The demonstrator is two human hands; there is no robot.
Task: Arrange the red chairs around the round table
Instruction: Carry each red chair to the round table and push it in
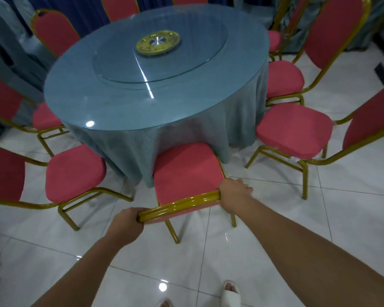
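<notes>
Now left hand [125, 224] and right hand [233, 196] around red chair [184, 171].

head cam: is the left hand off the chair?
No, the left hand grips one end of the top rail of the nearest red chair, and the right hand grips the other end.
</notes>
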